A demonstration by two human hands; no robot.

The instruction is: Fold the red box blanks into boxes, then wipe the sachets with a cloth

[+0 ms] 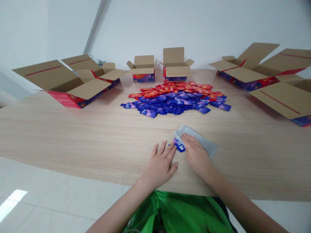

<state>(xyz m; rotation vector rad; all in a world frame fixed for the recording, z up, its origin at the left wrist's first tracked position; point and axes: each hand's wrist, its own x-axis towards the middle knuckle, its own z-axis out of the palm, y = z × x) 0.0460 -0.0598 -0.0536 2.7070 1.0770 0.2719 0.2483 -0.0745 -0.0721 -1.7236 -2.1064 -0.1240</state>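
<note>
My left hand (161,163) lies flat on the wooden table (73,136), fingers stretched out, fingertips touching a blue sachet (179,145). My right hand (195,153) rests palm down with fingers extended on the same blue sachet and on a clear plastic bag (202,140) lying beside it. Farther back sits a heap of sachets, blue ones (175,103) in front and red-orange ones (177,88) behind.
Two small open cartons (143,72) (175,68) stand behind the heap. A large open carton (73,82) lies at the left, and two more (247,69) (289,97) at the right. The table's near edge runs just below my wrists; white floor tiles lie to the left.
</note>
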